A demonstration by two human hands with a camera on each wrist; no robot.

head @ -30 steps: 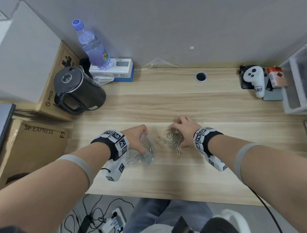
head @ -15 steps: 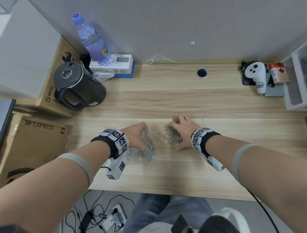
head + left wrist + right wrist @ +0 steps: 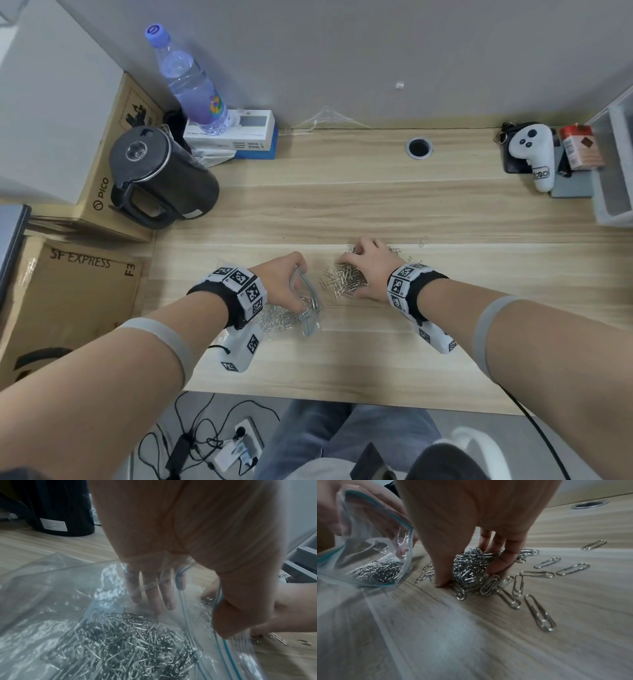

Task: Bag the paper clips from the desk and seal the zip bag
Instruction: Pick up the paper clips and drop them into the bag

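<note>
A clear zip bag [image 3: 301,317] with a blue-green seal strip lies on the wooden desk [image 3: 342,349], partly filled with silver paper clips [image 3: 123,639]. My left hand [image 3: 284,282] grips the bag's rim and holds its mouth [image 3: 373,547] open toward the right. A heap of loose paper clips [image 3: 342,279] lies just right of the mouth. My right hand [image 3: 368,270] is over that heap, thumb and fingers [image 3: 503,559] curled round a bunch of clips [image 3: 471,566]. More clips [image 3: 539,615] are scattered singly around it.
A black kettle [image 3: 161,178] stands at the desk's left back, beside cardboard boxes [image 3: 68,298]. A water bottle [image 3: 191,82] stands on a white box. A cable hole [image 3: 419,148] is at the back. A white controller [image 3: 534,154] and a plastic bin [image 3: 613,171] are far right.
My right hand has drawn its fingers in round the heap, bunching the clips slightly toward the bag. The left hand keeps holding the bag's mouth open.
</note>
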